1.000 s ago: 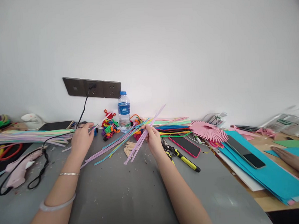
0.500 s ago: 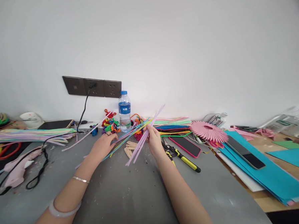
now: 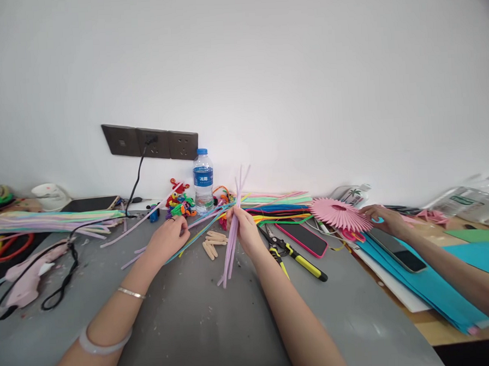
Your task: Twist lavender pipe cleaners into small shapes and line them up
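Note:
Several light purple pipe cleaners [image 3: 230, 249] stand nearly upright in my right hand [image 3: 246, 230], whose fingers are closed round them. My left hand [image 3: 170, 237] rests at the left end of a loose bunch of blue, yellow and purple pipe cleaners [image 3: 204, 232]. Its fingers are curled, and what they grip, if anything, is hidden. Short wooden sticks [image 3: 215, 239] lie between my hands. Yellow-handled pliers [image 3: 304, 262] lie right of my right wrist, near a pink-edged phone [image 3: 304, 239].
A water bottle [image 3: 204, 182] stands by the wall. At the left lie a pink glue gun [image 3: 28, 279] with a black cord and more pipe cleaners [image 3: 53, 221]. Another person's hand [image 3: 383, 221] touches a pink pleated paper fan [image 3: 338, 213] at the right.
My right hand has moved slightly left and turned the purple pipe cleaners more upright. My left fingers have curled in. The other person's hand has reached in from the right to the pink fan.

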`<state>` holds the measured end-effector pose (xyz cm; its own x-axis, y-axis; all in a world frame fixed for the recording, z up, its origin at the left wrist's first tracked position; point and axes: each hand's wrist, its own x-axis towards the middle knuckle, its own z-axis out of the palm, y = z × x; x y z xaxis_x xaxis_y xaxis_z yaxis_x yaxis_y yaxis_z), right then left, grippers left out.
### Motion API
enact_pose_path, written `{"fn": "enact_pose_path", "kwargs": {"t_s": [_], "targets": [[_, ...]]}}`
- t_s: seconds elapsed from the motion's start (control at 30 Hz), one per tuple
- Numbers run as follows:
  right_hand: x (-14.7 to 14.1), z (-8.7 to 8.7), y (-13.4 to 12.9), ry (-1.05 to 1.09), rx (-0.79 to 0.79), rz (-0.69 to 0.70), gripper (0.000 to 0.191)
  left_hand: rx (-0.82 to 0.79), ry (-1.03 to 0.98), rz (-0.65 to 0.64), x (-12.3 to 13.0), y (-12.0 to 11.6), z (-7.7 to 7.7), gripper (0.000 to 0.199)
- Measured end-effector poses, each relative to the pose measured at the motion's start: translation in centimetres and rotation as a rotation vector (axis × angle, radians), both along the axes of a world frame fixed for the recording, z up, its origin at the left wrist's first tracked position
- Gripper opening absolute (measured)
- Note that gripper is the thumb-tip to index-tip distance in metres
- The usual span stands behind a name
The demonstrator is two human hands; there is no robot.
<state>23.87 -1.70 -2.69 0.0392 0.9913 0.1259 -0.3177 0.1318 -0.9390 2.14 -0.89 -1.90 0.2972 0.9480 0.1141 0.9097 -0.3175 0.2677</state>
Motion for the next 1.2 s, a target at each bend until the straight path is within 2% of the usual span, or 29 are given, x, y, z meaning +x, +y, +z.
{"fn": "enact_pose_path", "kwargs": {"t_s": [0.2, 0.4, 0.5, 0.6, 0.77, 0.93, 1.2], "targets": [[0.2, 0.2, -0.4, -0.056, -0.001, 0.07, 0.039, 0.032, -0.219, 0.039, -0.2, -0.2, 1.3, 0.014], [0.0, -0.2, -0.4, 0.015, -0.017, 0.175, 0.036, 0.265, -0.372, 0.167, -1.1, -0.2, 2.2, 0.032], [-0.1, 0.0, -0.5, -0.008, -0.014, 0.175, 0.038, 0.367, -0.426, 0.164, -1.2, -0.5, 2.7, 0.037], [-0.2, 0.0, -0.6, -0.061, -0.005, 0.162, 0.041, 0.394, -0.467, 0.143, -0.8, -1.1, 3.2, 0.034], [-0.3, -0.2, -0.5, -0.135, 0.002, 0.117, 0.044, 0.284, -0.446, 0.086, 0.6, -2.1, 3.4, 0.031], [-0.5, 0.0, -0.6, -0.21, 0.011, 0.084, 0.043, 0.141, -0.457, -0.071, 2.2, -3.1, 2.9, 0.03], [-1.1, 1.0, -1.4, -0.222, 0.09, 0.133, 0.03, -0.027, -0.343, -0.259, 4.1, -4.2, 1.9, 0.032]]}}
